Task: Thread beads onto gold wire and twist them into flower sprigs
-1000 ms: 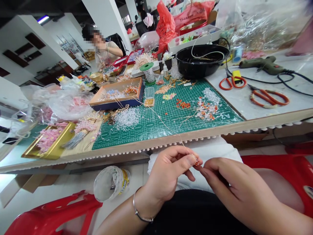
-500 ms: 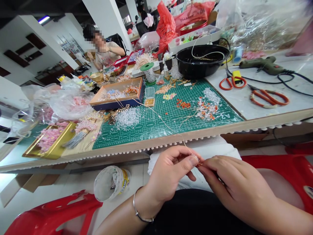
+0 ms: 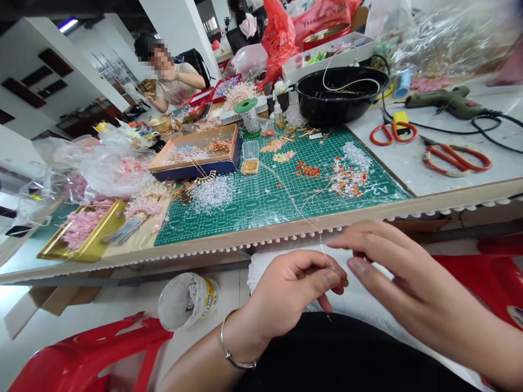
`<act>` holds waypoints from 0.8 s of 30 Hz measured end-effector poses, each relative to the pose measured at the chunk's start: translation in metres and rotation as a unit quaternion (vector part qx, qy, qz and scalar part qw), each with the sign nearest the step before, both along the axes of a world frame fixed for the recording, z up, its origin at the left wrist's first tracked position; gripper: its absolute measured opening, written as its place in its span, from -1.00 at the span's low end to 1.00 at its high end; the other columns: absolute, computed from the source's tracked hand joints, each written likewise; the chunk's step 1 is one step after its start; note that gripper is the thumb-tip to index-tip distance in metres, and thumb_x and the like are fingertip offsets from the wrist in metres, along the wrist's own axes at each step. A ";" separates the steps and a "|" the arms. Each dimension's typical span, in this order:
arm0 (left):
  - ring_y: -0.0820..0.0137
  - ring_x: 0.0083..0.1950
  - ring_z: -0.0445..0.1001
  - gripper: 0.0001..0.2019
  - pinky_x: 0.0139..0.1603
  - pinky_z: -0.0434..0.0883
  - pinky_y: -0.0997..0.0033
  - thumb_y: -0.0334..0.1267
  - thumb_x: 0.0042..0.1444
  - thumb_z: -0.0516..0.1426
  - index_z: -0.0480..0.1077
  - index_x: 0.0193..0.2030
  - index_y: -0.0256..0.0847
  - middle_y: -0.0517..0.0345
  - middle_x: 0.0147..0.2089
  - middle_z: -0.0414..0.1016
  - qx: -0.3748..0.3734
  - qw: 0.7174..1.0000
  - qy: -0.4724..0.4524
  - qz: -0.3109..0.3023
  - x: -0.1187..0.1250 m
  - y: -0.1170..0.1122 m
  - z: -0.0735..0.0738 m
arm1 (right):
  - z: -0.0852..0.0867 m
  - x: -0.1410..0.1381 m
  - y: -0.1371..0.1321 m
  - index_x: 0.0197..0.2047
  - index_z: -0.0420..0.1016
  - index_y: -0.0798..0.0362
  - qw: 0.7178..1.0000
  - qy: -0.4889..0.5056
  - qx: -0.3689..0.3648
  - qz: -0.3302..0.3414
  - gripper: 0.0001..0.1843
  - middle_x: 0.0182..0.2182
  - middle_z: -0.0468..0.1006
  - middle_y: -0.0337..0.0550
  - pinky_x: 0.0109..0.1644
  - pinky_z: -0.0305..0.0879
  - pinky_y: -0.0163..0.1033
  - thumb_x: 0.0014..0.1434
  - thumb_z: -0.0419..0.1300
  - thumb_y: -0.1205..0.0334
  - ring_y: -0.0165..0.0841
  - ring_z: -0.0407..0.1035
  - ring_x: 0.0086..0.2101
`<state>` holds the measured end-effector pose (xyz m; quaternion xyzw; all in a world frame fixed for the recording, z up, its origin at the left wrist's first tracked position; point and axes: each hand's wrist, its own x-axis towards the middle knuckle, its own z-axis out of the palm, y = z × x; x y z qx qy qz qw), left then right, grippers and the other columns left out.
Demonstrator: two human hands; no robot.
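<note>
In my lap, my left hand [image 3: 292, 291] pinches the end of a thin gold wire [image 3: 286, 193] between thumb and forefinger. The wire runs up from that pinch over the table's front edge and across the green cutting mat [image 3: 261, 204]. My right hand [image 3: 400, 277] hovers just right of the pinch with its fingers stretched out and apart, holding nothing. Small red-orange beads [image 3: 306, 171] and a cluster of clear and red beads [image 3: 347, 177] lie on the mat.
A pile of clear beads [image 3: 212, 191], a shallow box [image 3: 200, 152] of bead parts and a black bowl [image 3: 341, 95] sit on the table. Orange scissors [image 3: 453, 157] and a glue gun [image 3: 445, 100] lie at right. Another person [image 3: 174, 81] works at the far left.
My right hand has let go of the small beaded piece at the wire's end, lifted and opened. The left hand keeps its pinch and has dropped slightly.
</note>
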<state>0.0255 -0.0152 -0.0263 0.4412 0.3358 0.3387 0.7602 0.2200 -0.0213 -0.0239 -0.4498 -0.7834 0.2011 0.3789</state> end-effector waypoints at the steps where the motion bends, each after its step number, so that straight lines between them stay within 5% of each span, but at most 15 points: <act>1: 0.47 -0.28 0.44 -0.78 -0.39 0.46 0.59 -0.16 0.20 0.30 0.53 -0.31 -0.30 0.12 -0.33 0.46 -0.001 1.000 0.004 -0.011 0.000 0.000 0.001 | 0.000 0.003 0.005 0.00 0.54 -0.09 0.999 0.017 -0.030 0.011 -0.72 -0.12 0.61 -0.12 -0.05 0.49 -0.17 0.36 0.04 0.31 -0.28 0.54 -0.10; 5: 0.49 -0.34 0.42 -0.76 -0.41 0.44 0.57 -0.13 0.19 0.29 0.55 -0.33 -0.31 0.10 -0.33 0.48 -0.017 0.999 0.026 -0.037 0.001 0.000 0.001 | -0.005 0.010 0.022 0.00 0.64 -0.23 0.978 0.105 -0.150 0.101 -0.65 -0.01 0.60 -0.15 0.08 0.47 -0.10 0.37 0.06 0.27 -0.20 0.48 0.06; 9: 0.42 -0.30 0.45 -0.73 -0.43 0.43 0.54 -0.08 0.11 0.34 0.55 -0.32 -0.30 0.08 -0.33 0.47 -0.041 0.998 0.011 -0.039 0.002 0.000 -0.003 | -0.001 0.010 0.027 0.02 0.64 -0.30 0.946 0.148 -0.217 0.191 -0.66 -0.04 0.53 -0.19 -0.08 0.50 -0.21 0.44 0.05 0.21 -0.31 0.51 -0.14; 17: 0.43 -0.32 0.44 -0.69 -0.43 0.41 0.52 -0.06 0.05 0.37 0.54 -0.32 -0.30 0.10 -0.35 0.47 -0.073 0.996 0.018 -0.051 0.001 0.004 -0.010 | 0.020 0.016 0.035 -0.19 0.62 -0.15 0.966 -0.080 -0.096 0.228 -0.75 -0.19 0.60 -0.23 -0.17 0.41 -0.25 0.36 0.12 0.30 -0.32 0.50 -0.22; 24: 0.45 -0.36 0.47 -0.68 -0.46 0.40 0.54 -0.06 0.00 0.40 0.53 -0.36 -0.31 0.08 -0.34 0.51 -0.110 0.991 0.028 -0.072 0.002 0.007 -0.015 | 0.020 0.018 0.040 -0.34 0.45 -0.09 0.950 -0.146 -0.162 0.223 -0.82 -0.39 0.56 -0.36 -0.32 0.32 -0.29 0.32 0.15 0.32 -0.40 0.42 -0.39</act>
